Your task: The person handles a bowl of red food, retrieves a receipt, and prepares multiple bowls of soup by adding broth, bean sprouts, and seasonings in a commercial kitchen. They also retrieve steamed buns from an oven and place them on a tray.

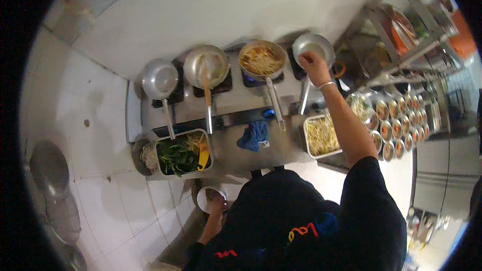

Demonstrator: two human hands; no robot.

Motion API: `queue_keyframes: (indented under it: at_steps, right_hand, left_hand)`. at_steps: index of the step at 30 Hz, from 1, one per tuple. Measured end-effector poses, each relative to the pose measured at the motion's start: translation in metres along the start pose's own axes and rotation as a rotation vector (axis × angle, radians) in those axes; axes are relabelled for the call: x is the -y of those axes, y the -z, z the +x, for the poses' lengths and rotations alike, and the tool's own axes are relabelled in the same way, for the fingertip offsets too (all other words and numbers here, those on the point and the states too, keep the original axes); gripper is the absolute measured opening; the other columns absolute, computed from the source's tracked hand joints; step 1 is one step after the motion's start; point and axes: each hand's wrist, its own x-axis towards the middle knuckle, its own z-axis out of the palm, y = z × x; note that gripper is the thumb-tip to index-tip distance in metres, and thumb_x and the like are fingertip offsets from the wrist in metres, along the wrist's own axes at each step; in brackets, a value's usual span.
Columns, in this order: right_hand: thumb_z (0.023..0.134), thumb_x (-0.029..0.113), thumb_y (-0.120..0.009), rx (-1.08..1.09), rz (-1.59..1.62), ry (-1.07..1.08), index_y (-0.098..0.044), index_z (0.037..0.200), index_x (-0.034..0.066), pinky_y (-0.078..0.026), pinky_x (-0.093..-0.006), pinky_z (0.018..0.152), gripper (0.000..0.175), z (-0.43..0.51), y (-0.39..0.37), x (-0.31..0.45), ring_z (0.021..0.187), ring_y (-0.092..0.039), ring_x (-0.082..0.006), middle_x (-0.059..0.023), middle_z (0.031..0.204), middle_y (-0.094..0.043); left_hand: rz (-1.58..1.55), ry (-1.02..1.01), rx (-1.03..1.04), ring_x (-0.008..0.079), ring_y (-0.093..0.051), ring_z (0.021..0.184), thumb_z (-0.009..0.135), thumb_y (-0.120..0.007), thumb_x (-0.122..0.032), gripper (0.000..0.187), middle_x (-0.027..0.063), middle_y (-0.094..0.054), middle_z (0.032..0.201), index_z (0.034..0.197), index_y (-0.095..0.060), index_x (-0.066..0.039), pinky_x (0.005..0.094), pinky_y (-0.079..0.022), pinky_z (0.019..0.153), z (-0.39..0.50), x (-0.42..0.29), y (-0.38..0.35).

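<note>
My right hand (315, 68) is over the near rim of a metal frying pan (320, 45) on the rightmost burner. Its fingers are curled; whether something is between them I cannot tell. Low and to the left, beside my body, my left hand (216, 206) grips the rim of a white bowl (203, 200), whose contents are unclear. One burner to the left, a pan of noodles (263, 61) sits over a blue flame. A wooden-handled utensil (206, 82) rests in a wide pan (218, 60), and an empty-looking pan (160, 79) stands leftmost.
On the front counter are a tray of leafy greens (177, 154) with a yellow scoop (203, 156), a blue cloth (254, 135) and a tray of bean sprouts (320, 135). Several small filled bowls (396, 128) stand in rows at right, below a metal shelf (406, 54).
</note>
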Motion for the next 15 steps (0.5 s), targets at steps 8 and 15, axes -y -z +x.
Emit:
queue_keyframes:
  at_steps: [8, 15]
  right_hand:
    - [0.087, 0.026, -0.065, 0.276, -0.697, 0.019, -0.054, 0.129, 0.0090, -0.040, -0.0445, 0.104, 0.047, -0.195, 0.037, -0.091, 0.122, -0.049, -0.0356, -0.0151, 0.137, -0.049]
    - [0.097, 0.036, -0.050, 0.599, -0.723, -0.032, -0.051, 0.137, 0.0140, -0.020, -0.0493, 0.117, 0.046, -0.273, 0.030, -0.091, 0.134, -0.043, -0.0272, -0.0118, 0.139, -0.052]
  left_hand:
    - [0.217, -0.192, 0.201, 0.0187, -0.061, 0.066, 0.093, -0.057, -0.024, 0.022, 0.0101, -0.066, 0.082, 0.100, -0.063, -0.004, 0.0340, -0.048, 0.058, 0.025, -0.065, 0.004]
    - [0.036, -0.130, 0.508, 0.0138, -0.059, 0.072, 0.094, -0.060, -0.025, 0.029, 0.0063, -0.064, 0.084, 0.113, -0.060, -0.002, 0.0305, -0.048, 0.061, 0.078, -0.191, -0.035]
